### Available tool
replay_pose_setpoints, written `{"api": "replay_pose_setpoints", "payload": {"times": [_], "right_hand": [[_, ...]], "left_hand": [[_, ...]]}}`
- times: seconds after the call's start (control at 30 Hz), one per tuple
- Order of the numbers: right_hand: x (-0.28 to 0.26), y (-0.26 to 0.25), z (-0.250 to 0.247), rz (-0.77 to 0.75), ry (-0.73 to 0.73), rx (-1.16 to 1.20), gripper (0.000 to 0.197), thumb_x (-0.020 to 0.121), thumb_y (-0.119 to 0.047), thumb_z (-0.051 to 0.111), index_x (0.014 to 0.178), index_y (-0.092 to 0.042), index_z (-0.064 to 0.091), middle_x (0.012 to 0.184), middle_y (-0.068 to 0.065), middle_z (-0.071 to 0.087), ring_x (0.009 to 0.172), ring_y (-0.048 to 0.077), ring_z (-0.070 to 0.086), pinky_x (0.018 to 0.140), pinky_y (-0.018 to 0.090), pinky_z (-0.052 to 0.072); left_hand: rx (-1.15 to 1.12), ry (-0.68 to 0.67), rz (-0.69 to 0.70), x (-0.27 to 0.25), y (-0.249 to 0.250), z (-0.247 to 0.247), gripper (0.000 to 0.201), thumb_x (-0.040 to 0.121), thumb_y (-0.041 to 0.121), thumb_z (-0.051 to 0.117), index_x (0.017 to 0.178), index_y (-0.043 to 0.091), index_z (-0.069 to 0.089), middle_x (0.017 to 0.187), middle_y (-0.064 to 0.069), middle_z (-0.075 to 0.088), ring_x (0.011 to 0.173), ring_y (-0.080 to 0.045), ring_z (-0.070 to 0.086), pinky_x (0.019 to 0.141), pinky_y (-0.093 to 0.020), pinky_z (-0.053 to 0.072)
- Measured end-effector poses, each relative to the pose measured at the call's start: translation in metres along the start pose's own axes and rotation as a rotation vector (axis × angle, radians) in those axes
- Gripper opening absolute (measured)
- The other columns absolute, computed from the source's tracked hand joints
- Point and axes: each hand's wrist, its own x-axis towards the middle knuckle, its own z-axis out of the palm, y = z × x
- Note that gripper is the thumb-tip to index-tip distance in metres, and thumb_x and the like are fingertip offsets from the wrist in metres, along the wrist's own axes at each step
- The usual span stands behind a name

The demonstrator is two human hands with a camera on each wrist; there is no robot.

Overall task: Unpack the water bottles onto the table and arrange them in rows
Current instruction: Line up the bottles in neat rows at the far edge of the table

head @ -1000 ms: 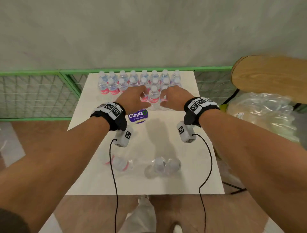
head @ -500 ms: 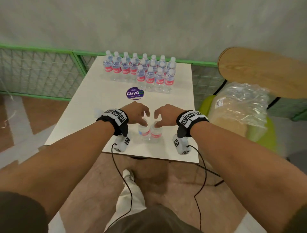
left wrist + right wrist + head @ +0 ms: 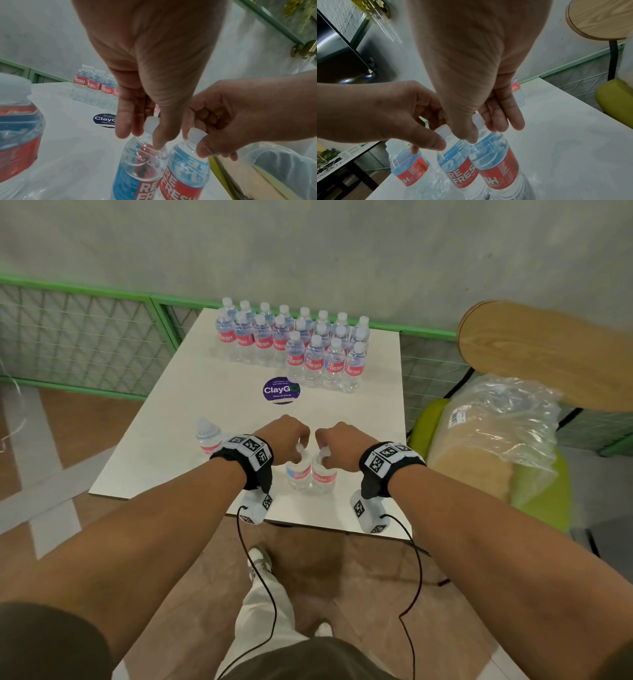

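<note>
Left hand (image 3: 287, 440) pinched the neck of one upright bottle (image 3: 298, 472); right hand (image 3: 337, 444) pinched the cap of its twin (image 3: 323, 474), the two touching at the counter's (image 3: 370, 412) near edge. Third bottle (image 3: 208, 436) stood just left of the left wrist. The rows (image 3: 294, 347) lay straight ahead at the far edge, the front row apparently unfilled on its left.

The hands (image 3: 310, 441) came back from the far rows to the near edge of the counter (image 3: 164, 446) and took two bottles (image 3: 310, 474) by their tops.
</note>
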Motion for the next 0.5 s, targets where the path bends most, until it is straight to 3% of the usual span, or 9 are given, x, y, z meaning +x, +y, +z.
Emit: {"api": "replay_pose_setpoints", "payload": {"times": [0.2, 0.3, 0.37, 0.5], "right_hand": [[0.029, 0.003, -0.033, 0.010, 0.054, 0.047, 0.031, 0.083, -0.031, 0.068, 0.107, -0.016, 0.057, 0.094, 0.007, 0.053, 0.081, 0.027, 0.056, 0.064, 0.032, 0.044], [0.058, 0.003, -0.056, 0.015, 0.102, 0.095, 0.028, 0.082, -0.030, 0.069, 0.103, -0.016, 0.057, 0.094, 0.007, 0.058, 0.080, 0.026, 0.057, 0.064, 0.032, 0.046], [0.083, 0.003, -0.072, 0.019, 0.130, 0.125, 0.027, 0.082, -0.029, 0.068, 0.102, -0.015, 0.057, 0.092, 0.006, 0.058, 0.080, 0.026, 0.056, 0.061, 0.031, 0.041], [0.142, 0.003, -0.096, 0.037, 0.163, 0.159, 0.023, 0.083, -0.028, 0.067, 0.099, -0.015, 0.056, 0.092, 0.005, 0.060, 0.081, 0.027, 0.057, 0.061, 0.032, 0.041]], "left_hand": [[-0.033, 0.023, 0.019, 0.015, -0.027, -0.035, 0.022, 0.075, 0.017, 0.075, 0.095, 0.013, 0.069, 0.086, -0.003, 0.065, 0.081, -0.023, 0.060, 0.069, -0.033, 0.051], [0.001, 0.063, 0.036, 0.035, -0.051, -0.064, 0.021, 0.076, 0.016, 0.076, 0.095, 0.013, 0.068, 0.085, -0.002, 0.060, 0.079, -0.021, 0.054, 0.065, -0.030, 0.044], [0.039, 0.080, 0.044, 0.053, -0.071, -0.083, 0.022, 0.076, 0.017, 0.076, 0.096, 0.013, 0.068, 0.083, 0.000, 0.056, 0.078, -0.023, 0.054, 0.065, -0.028, 0.038], [0.052, 0.078, 0.065, 0.094, -0.112, -0.119, 0.024, 0.078, 0.016, 0.076, 0.101, 0.013, 0.068, 0.088, 0.000, 0.056, 0.082, -0.022, 0.054, 0.067, -0.028, 0.039]]}}
